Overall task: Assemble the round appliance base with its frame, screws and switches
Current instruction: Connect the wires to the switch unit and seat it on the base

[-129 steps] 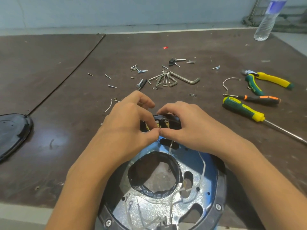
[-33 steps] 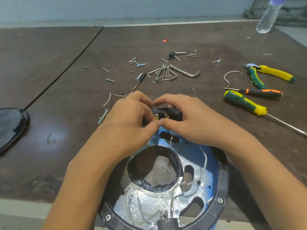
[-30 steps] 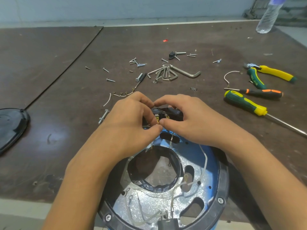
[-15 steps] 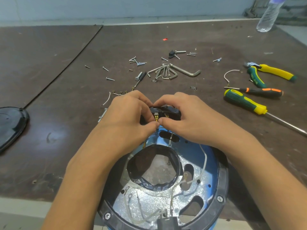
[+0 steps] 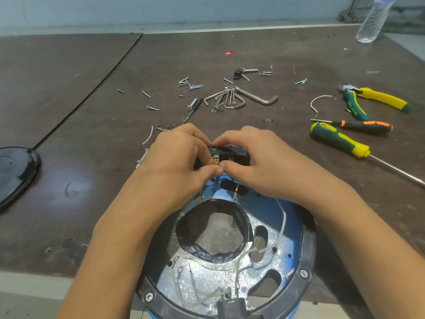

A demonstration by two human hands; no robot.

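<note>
The round appliance base (image 5: 296, 229) lies upside down at the table's near edge, a blue metal shell inside a black frame ring (image 5: 307, 268), with white wires crossing it. At its far rim sits a small black switch block (image 5: 232, 154) with yellow marks. My left hand (image 5: 179, 164) and my right hand (image 5: 257, 164) meet over that block, the fingers and thumbs of both curled round it and pinching it. The hands hide most of the block. Loose screws (image 5: 190, 85) are scattered beyond the hands.
Hex keys (image 5: 239, 99) lie in a bunch mid-table. To the right are yellow-green pliers (image 5: 377, 100), a small orange-black screwdriver (image 5: 361, 125) and a green-yellow screwdriver (image 5: 338, 142). A black cover (image 5: 16, 171) sits at the left edge, a clear bottle (image 5: 372, 19) far right.
Both hands stay pinched on the switch block, with only small finger shifts. The view has tilted slightly.
</note>
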